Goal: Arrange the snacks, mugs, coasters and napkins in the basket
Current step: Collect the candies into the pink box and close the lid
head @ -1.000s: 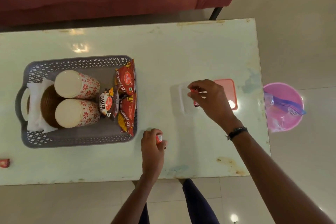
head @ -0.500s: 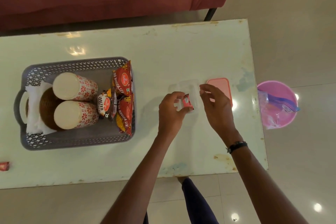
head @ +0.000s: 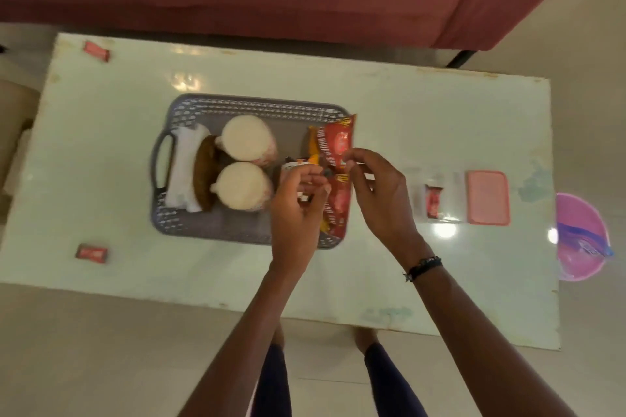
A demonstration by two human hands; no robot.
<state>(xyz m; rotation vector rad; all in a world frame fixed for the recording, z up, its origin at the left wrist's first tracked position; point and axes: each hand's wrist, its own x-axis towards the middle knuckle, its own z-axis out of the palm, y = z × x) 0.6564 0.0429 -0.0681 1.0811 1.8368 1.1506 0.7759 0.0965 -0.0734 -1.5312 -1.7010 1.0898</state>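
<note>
A grey basket (head: 244,104) stands mid-table. In it lie two floral mugs (head: 249,142) (head: 242,191) on their sides, brown coasters (head: 204,176) and white napkins (head: 184,173) at the left end. Two red snack packets (head: 336,142) (head: 338,210) stand along the right wall. My left hand (head: 296,203) is over the basket's right part, its fingers curled on a small salted snack packet (head: 294,164) that it mostly hides. My right hand (head: 376,189) is beside it, thumb and forefinger pinched at the edge of the upper red packet.
Right of the basket sits a clear box (head: 450,200) with a small red candy (head: 432,201) in it, and its pink lid (head: 487,198). Loose red candies lie at the far left corner (head: 96,51) and near left (head: 91,252). A pink bucket (head: 579,237) stands on the floor; a red sofa is behind.
Both hands moved left from the clear box to the basket's snack packets. The small red candy the left hand held now lies in the clear box. The view swung left.
</note>
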